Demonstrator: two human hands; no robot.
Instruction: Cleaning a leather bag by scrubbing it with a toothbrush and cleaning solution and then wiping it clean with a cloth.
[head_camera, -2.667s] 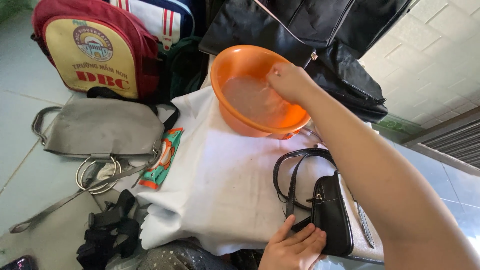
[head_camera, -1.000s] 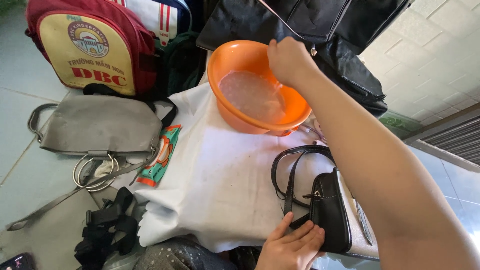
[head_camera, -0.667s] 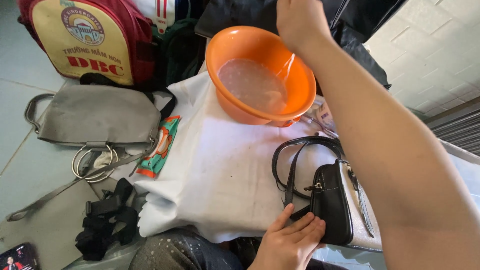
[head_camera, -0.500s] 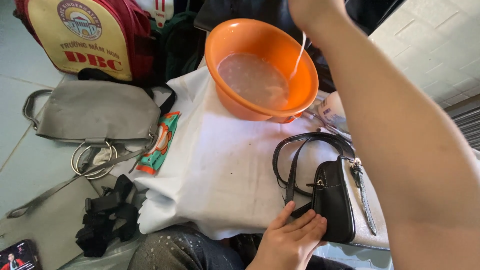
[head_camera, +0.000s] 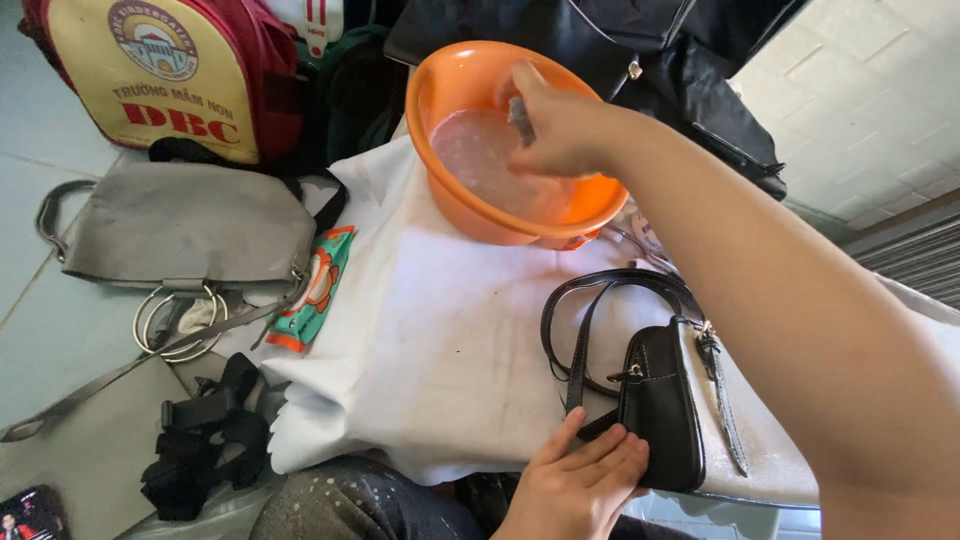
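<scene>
My right hand (head_camera: 565, 128) hovers over an orange basin (head_camera: 437, 105) of cloudy water, fingers closed on a small grey wet piece (head_camera: 520, 108) that is mostly hidden. The basin stands at the far edge of a white cloth (head_camera: 450, 340). At the near edge my left hand (head_camera: 580, 485) lies flat on a small black handbag (head_camera: 660, 405), thumb spread toward its looped strap (head_camera: 580, 335). The handbag rests on a silvery-white bag (head_camera: 765, 445).
To the left lie a grey bag with metal rings (head_camera: 185, 225), a green and orange packet (head_camera: 315, 290) and a black strap bundle (head_camera: 200, 440). A red and yellow backpack (head_camera: 160, 70) and black bags (head_camera: 650, 40) stand behind. A phone (head_camera: 25, 510) lies bottom left.
My right hand rose above the basin with water streaming from it, then came back down low over the water. My left hand stayed on the black handbag.
</scene>
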